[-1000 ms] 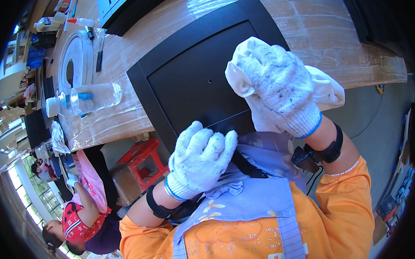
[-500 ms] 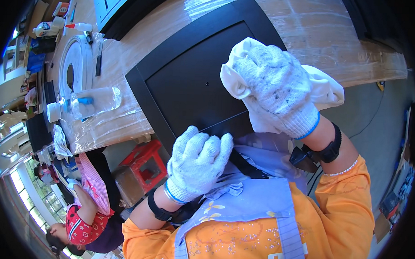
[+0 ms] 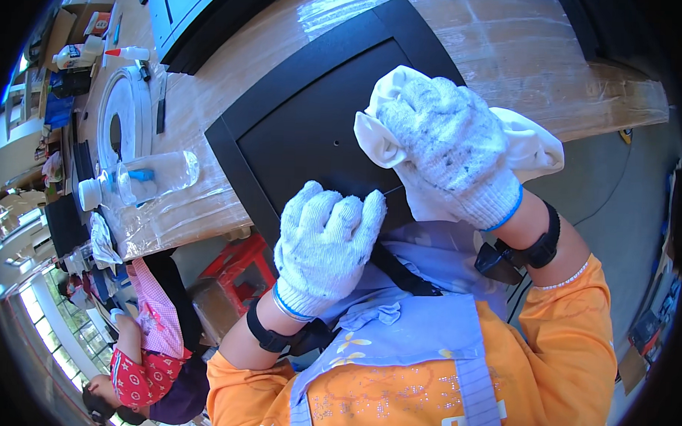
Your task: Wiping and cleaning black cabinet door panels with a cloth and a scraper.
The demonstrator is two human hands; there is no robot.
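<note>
**White cloth (image 3: 379, 141) bunching in the right hand (image 3: 450, 149) over a black framed panel (image 3: 303, 125)**

From my remote seat I'm seeing the panel lying directly ahead of both hands, its near part reaching past the edge of the counter (image 3: 187, 211) toward the wearer. The right hand is grasping the cloth over the panel's right side, with smooth, soft folds spilling out on both sides of the knuckles. The left hand (image 3: 326, 239) is hovering or resting at the near edge, its fingers loosely bent; I'm not managing to tell whether it is gripping that edge.

The panel is showing a dark, matte face: a broad flat border is surrounding a recessed centre with a small round hole (image 3: 337, 144). Both hands are wearing white knit gloves with blue-trimmed cuffs, the right one carrying grey smudges. Glossy clear film is covering the brown counter, wrinkling and catching light. Left of the panel, a transparent bottle (image 3: 169, 173) with a white cap is sitting near a pale ring-shaped piece (image 3: 140, 104).
</note>
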